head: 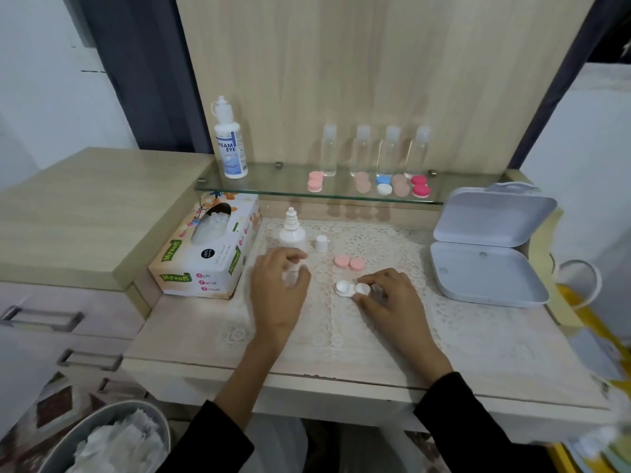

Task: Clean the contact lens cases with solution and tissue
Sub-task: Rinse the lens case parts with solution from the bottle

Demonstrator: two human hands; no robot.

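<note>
Open case (351,289) on the mat (375,238), right cup pinched by right hand's (392,298) curled fingertips. Just left, left hand (278,288) curled round uncapped bottle (291,232), cap (321,243) beside. Risks skidding or flipping under a loose pinch; risks solution missing the cups, soaking the mat

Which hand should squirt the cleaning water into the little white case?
Left. The left hand already curls round the small bottle, whose cap is off. The right hand is busy holding the open white case on the mat, so it can probably just keep it steady.
</note>
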